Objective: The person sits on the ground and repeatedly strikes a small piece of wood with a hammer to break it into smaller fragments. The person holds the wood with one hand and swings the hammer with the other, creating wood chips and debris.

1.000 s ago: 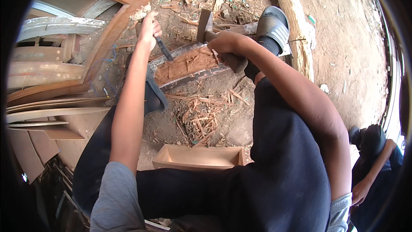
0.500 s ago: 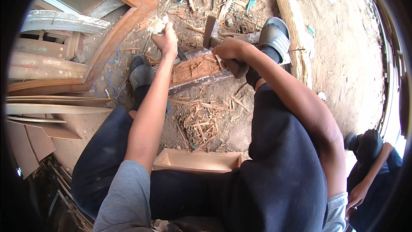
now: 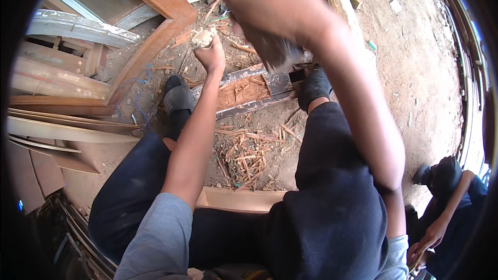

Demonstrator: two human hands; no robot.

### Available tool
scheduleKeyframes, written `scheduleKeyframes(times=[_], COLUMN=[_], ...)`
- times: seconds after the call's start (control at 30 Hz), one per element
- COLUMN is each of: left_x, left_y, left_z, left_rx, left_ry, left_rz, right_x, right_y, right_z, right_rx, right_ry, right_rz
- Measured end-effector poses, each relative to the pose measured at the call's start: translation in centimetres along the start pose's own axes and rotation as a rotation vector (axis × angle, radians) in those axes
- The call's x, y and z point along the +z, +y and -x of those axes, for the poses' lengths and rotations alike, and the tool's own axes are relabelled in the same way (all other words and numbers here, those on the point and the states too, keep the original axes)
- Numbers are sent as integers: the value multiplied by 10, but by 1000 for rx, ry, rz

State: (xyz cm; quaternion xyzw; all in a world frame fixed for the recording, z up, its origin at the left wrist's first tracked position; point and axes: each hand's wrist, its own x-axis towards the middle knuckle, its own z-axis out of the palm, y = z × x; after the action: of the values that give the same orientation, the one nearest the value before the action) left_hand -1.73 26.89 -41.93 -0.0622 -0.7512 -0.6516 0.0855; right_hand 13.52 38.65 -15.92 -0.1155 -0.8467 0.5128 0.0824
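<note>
My left hand (image 3: 211,58) is closed around a chisel, whose frayed, pale handle top (image 3: 203,37) shows above the fist; its blade is mostly hidden behind my wrist. Under it lies a dark, worn timber (image 3: 254,105) with a rough reddish-brown recess (image 3: 241,92) cut into its face. My right hand (image 3: 282,8), raised above the timber and blurred, grips a hatchet-like tool (image 3: 275,51) with a dark metal head. My feet are at the timber's two ends, the left in a dark slide sandal (image 3: 177,93).
Wood chips (image 3: 249,155) litter the ground before me, behind a pale wooden box (image 3: 244,199). To the left stand a brown wooden frame (image 3: 148,54) and stacked boards (image 3: 67,127). A split log (image 3: 345,8) lies at the right. Another person (image 3: 441,218) sits at lower right.
My right hand has swung up and toward the camera from the timber with the hatchet-like tool, uncovering the recess's right end. The left hand keeps its grip on the chisel.
</note>
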Motion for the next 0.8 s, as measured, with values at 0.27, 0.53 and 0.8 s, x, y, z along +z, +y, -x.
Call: scheduleKeyframes(times=[0.27, 0.53, 0.8], left_x=[-10, 3, 19], left_y=[-58, -82, -91], left_z=[-13, -2, -9], left_rx=[-213, -174, -135], left_ry=[107, -149, -182], left_rz=[329, 384, 388], right_x=[58, 59, 47], right_y=[-27, 13, -25], right_z=[-49, -13, -24], right_rx=[-348, 278, -212], right_ry=[295, -277, 331], right_rz=[-1, 28, -165])
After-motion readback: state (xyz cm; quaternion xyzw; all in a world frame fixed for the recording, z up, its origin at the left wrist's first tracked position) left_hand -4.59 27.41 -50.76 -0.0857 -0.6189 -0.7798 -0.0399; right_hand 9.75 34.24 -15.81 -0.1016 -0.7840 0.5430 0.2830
